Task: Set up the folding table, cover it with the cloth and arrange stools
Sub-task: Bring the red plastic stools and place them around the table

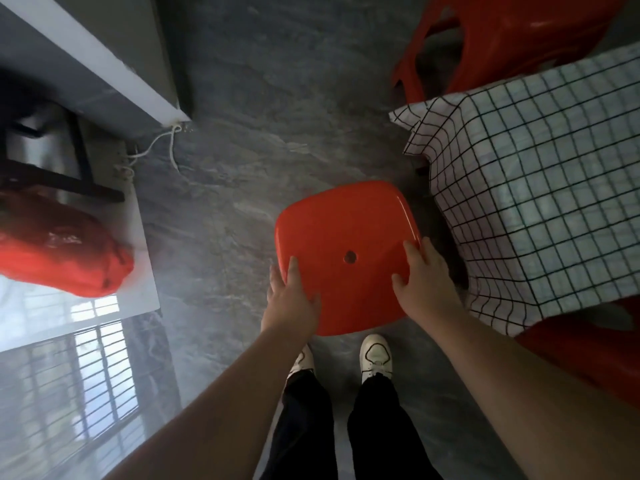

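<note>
A red plastic stool (341, 230) with a small hole in its seat is right in front of my feet, seen from above. My left hand (292, 299) grips its near left edge, thumb on the seat. My right hand (420, 282) holds the near right edge beside the table. The folding table is covered by a white cloth with a black grid (540, 188) that hangs over its corner at the right. A second red stool (502, 39) stands behind the table at the top right. Part of a third red stool (588, 351) shows under the cloth at the lower right.
Grey marble-look floor (242, 150) lies around the stool. A wall corner with a white ledge (114, 74) and a white cord (156, 147) are at the upper left. A red bag (59, 251) and a dark frame (62, 181) sit at the left.
</note>
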